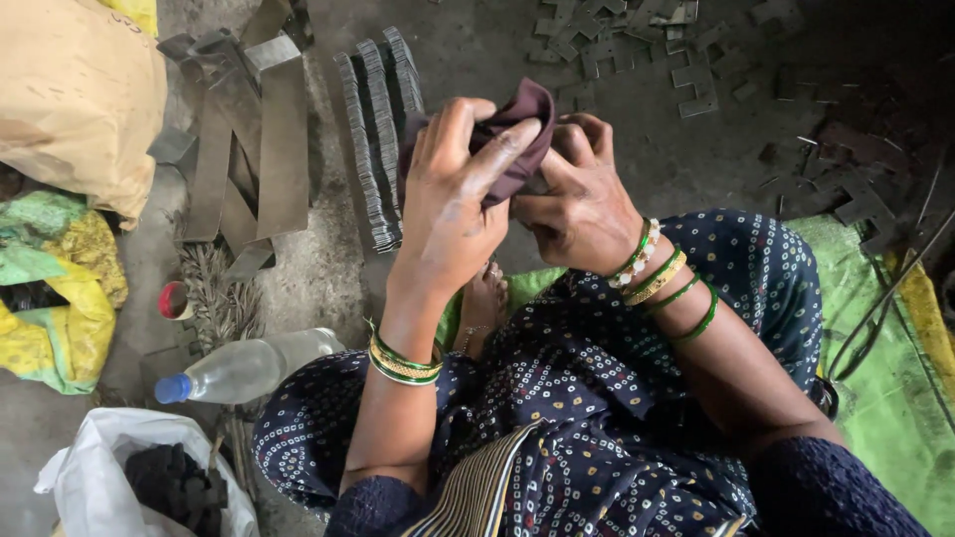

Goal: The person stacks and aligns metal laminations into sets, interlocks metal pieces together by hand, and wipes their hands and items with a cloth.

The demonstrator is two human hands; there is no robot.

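My left hand (453, 204) is raised in front of me, its fingers closed over a dark maroon cloth (517, 124). My right hand (577, 199) meets it from the right and pinches the same cloth from below. Both wrists carry green and gold bangles. Part of the cloth is hidden between the two hands. Just beyond the hands, rows of stacked thin metal plates (378, 129) lie on the floor. I sit cross-legged in a dark dotted garment, with a bare foot (484, 298) showing under the hands.
Bent metal strips (249, 129) lie at the upper left beside a tan sack (75, 89). A plastic bottle (244, 368) with a blue cap lies by my left knee. A white bag (95, 477) holds dark pieces. Small metal stampings (637, 40) scatter the far floor. Green sheet (885, 398) at right.
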